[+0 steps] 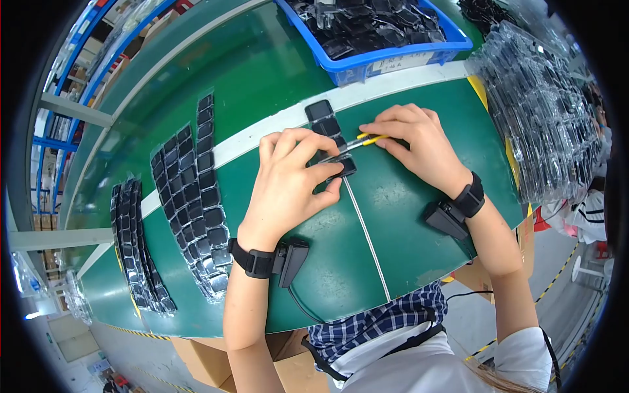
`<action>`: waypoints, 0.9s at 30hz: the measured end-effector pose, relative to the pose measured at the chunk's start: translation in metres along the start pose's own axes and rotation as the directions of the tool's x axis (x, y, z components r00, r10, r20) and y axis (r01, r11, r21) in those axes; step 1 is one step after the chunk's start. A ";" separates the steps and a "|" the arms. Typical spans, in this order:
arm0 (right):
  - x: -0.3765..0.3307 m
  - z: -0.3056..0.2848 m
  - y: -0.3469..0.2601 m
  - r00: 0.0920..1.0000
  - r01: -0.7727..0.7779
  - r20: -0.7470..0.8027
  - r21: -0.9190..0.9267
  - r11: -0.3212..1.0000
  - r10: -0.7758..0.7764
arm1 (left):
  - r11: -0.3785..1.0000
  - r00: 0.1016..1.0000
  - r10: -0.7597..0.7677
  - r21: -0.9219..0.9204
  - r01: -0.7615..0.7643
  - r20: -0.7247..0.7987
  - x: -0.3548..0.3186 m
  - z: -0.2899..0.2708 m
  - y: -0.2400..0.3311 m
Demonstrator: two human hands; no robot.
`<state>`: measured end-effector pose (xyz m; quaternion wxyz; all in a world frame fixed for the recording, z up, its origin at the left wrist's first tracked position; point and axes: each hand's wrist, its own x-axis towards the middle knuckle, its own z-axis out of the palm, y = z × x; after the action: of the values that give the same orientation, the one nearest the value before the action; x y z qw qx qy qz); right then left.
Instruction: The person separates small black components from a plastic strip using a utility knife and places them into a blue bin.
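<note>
My left hand (285, 177) is closed on the near end of a short strip of black rounded-square pieces (321, 112) lying on the green table. Its thumb and fingers press about the strip's lowest piece. From the right, my right hand (418, 141) pinches a slim metal tool with yellow grips (372, 139), which looks like tweezers. The tool's metal end lies across the strip, beside my left fingertips. Those fingers partly hide its tip and the middle of the strip.
Sheets of black pieces in clear plastic (190, 203) lie left of my left arm, with another stack (134, 242) farther left. Beyond the table's white edge strip stands a blue bin (393, 57) of black pieces. Clear plastic trays (534, 111) pile up at right.
</note>
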<state>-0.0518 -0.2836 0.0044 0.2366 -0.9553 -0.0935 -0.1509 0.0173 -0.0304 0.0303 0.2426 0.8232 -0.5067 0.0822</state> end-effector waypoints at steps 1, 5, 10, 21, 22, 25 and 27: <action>0.000 0.000 0.000 1.000 0.008 -0.002 0.001 1.000 -0.008 | 1.000 1.000 -0.003 0.006 0.003 -0.004 0.001 0.002 -0.002; -0.001 -0.006 0.001 0.995 0.072 0.072 0.047 0.996 -0.075 | 0.990 0.985 -0.142 -0.038 0.139 -0.103 0.003 0.009 -0.008; 0.001 -0.009 0.004 0.986 0.105 0.118 0.110 0.988 -0.118 | 0.924 0.952 -0.302 -0.258 0.281 -0.044 0.001 0.023 -0.021; 0.005 -0.022 0.010 0.958 0.126 0.229 0.208 0.970 -0.173 | 0.923 0.946 -0.319 -0.243 0.298 -0.050 -0.002 0.027 -0.025; 0.004 -0.022 0.010 0.957 0.126 0.233 0.210 0.969 -0.175 | 0.923 0.946 -0.319 -0.243 0.299 -0.048 -0.002 0.026 -0.024; 0.003 -0.020 0.010 0.959 0.127 0.222 0.208 0.970 -0.173 | 0.910 0.941 -0.337 -0.256 0.326 -0.001 0.000 0.022 -0.020; 0.002 -0.018 0.010 0.961 0.124 0.221 0.200 0.972 -0.168 | 0.899 0.937 -0.348 -0.280 0.336 0.008 -0.002 0.025 -0.024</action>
<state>-0.0514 -0.3008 0.0163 0.2994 -0.9308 -0.2053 -0.0437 0.0343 -0.0318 0.0003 0.3767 0.8552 -0.3556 -0.0160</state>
